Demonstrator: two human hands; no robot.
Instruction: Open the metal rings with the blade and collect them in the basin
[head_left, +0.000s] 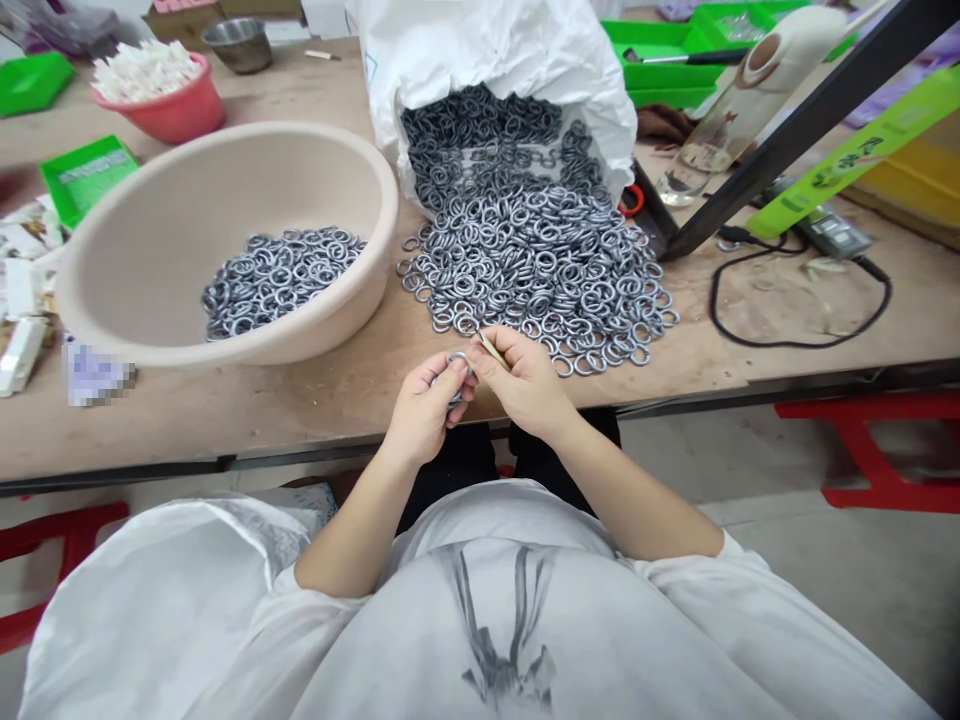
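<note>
A red bowl (184, 112) heaped with white pieces (146, 72) sits beside a metal bowl (238, 50). To the right stand a bottle (739, 110), a looped cable (821, 344) and, lower, a stool (866, 455).

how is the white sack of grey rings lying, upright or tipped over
Tipped over: the white sack has its open mouth facing the person, and grey rings spill from it onto the wooden tabletop.

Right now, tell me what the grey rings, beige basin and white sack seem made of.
Grey rings: perhaps metal or coated rubber, glossy, with bright highlights. Beige basin: probably plastic, matte, with a smooth, softly shaded wall. White sack: possibly woven plastic, fairly dull; sharp creases suggest thin sheeting.
</note>
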